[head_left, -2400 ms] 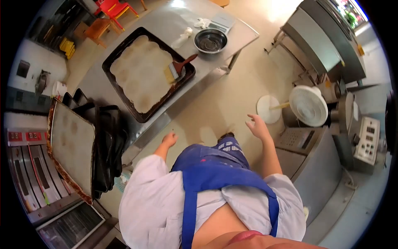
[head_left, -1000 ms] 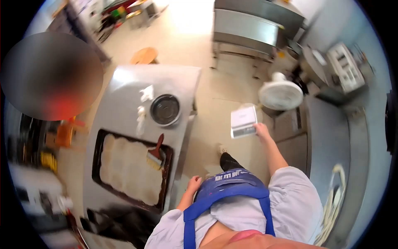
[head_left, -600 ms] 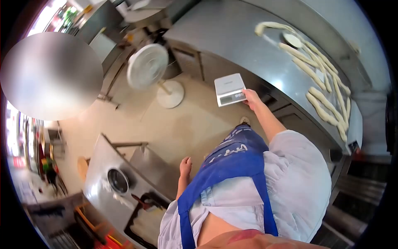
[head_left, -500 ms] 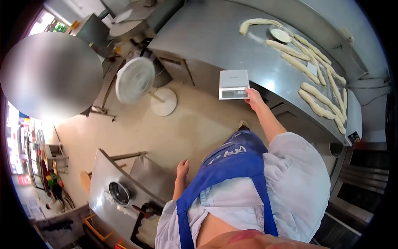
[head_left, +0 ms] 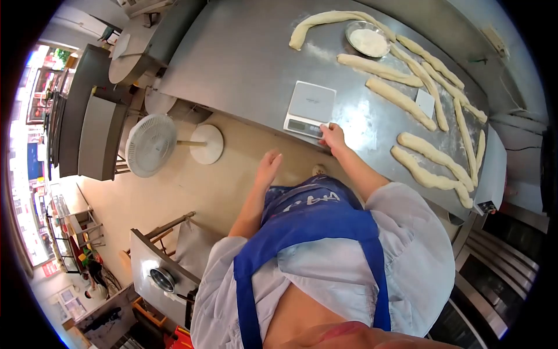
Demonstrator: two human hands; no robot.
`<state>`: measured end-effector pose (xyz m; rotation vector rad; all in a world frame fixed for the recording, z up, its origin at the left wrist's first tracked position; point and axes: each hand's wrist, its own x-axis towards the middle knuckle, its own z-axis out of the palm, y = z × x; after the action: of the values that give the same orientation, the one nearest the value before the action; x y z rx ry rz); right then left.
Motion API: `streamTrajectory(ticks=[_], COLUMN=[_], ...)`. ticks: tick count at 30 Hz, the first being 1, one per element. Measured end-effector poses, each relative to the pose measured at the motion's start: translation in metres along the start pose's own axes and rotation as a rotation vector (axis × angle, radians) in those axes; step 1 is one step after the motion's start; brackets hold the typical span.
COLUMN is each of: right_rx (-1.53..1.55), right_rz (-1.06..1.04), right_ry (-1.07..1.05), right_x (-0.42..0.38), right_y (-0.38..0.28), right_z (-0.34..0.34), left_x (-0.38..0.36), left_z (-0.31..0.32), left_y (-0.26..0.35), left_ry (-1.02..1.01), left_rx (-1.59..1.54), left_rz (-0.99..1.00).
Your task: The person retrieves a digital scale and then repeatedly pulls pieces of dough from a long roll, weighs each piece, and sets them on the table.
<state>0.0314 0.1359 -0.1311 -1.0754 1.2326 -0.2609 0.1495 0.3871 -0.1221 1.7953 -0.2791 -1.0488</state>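
Observation:
My right hand (head_left: 332, 138) grips the lower right corner of a white digital scale (head_left: 312, 103), which is over the front part of the steel table (head_left: 244, 64). Nothing lies on the scale's plate. My left hand (head_left: 269, 166) is raised in front of the table edge, its fingers curled loosely, with nothing visible in it. Right of the scale lie several long dough strips (head_left: 401, 103), a white scraper (head_left: 425, 103) and a metal bowl of flour (head_left: 368, 39).
A white fan (head_left: 151, 145) with a round base (head_left: 207, 144) stands on the floor at the left. At the lower left is a second table (head_left: 141, 256) with a metal pot (head_left: 162, 280). Farther left, a person (head_left: 96, 288) is in the background.
The scale, held in my right hand, has moved from in front of the table edge to over the tabletop. My left hand has risen toward the table. The view has turned and shifted.

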Motion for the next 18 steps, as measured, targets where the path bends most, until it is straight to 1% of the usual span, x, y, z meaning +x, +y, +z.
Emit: streamTrajectory(ticks=[1,2,3,4,5,6,7,8,9,10,11,12,13,14,16,17,18], right_rx=[-0.105,-0.208,-0.329,-0.314,-0.363,-0.406,-0.379,-0.466,-0.555,-0.537,-0.649,-0.775,-0.717,-0.723,-0.721,-0.754,-0.718], right_rz=[-0.112,-0.22,-0.222,-0.203,-0.175,-0.146,-0.126,-0.175,-0.216,-0.183,-0.18,-0.183,-0.143,-0.126,-0.212,-0.143,-0.105], right_ry=[-0.014,-0.023,-0.047,-0.027,-0.057,-0.074,-0.02,-0.021,-0.017,0.052,0.096,0.118,0.1,0.101,0.154,0.242,0.364], right_x=[0.001,0.002,-0.005,-0.006,-0.009,-0.01,-0.004,0.002,0.001,-0.007,-0.016,-0.018,-0.021,-0.023,-0.018,-0.008,0.006], right_y=[-0.001,-0.002,-0.013,-0.021,-0.025,-0.025,-0.021,-0.015,-0.009,-0.011,-0.022,-0.035,-0.041,-0.044,-0.056,-0.066,-0.072], right_z=[0.001,0.002,-0.001,-0.002,-0.003,-0.004,-0.004,-0.004,-0.005,-0.002,0.003,0.004,0.005,0.001,-0.02,-0.043,-0.071], left_x=[0.012,0.03,0.048,0.064,0.077,0.089,0.102,0.111,0.118,0.126,0.141,0.155,0.163,0.167,0.165,0.164,0.163], left_z=[0.006,0.009,0.011,0.011,0.011,0.012,0.015,0.015,0.011,0.009,0.003,0.003,-0.002,-0.009,-0.019,-0.024,-0.029], left_y=[0.019,0.024,0.025,0.028,0.03,0.037,0.044,0.051,0.059,0.066,0.065,0.065,0.064,0.062,0.089,0.097,0.105], left_ry=[-0.015,-0.022,0.04,0.091,0.055,0.088,0.109,0.038,-0.114,-0.265,-0.367,-0.407,-0.471,-0.521,-0.513,-0.56,-0.602], left_rx=[-0.061,-0.054,-0.017,0.024,0.043,0.089,0.133,0.154,0.129,0.096,0.228,0.215,0.172,0.133,0.16,0.025,-0.115], left_rz=[0.011,0.002,0.054,0.104,0.095,0.138,0.191,0.196,0.174,0.145,0.062,0.06,0.026,-0.01,-0.05,-0.143,-0.238])
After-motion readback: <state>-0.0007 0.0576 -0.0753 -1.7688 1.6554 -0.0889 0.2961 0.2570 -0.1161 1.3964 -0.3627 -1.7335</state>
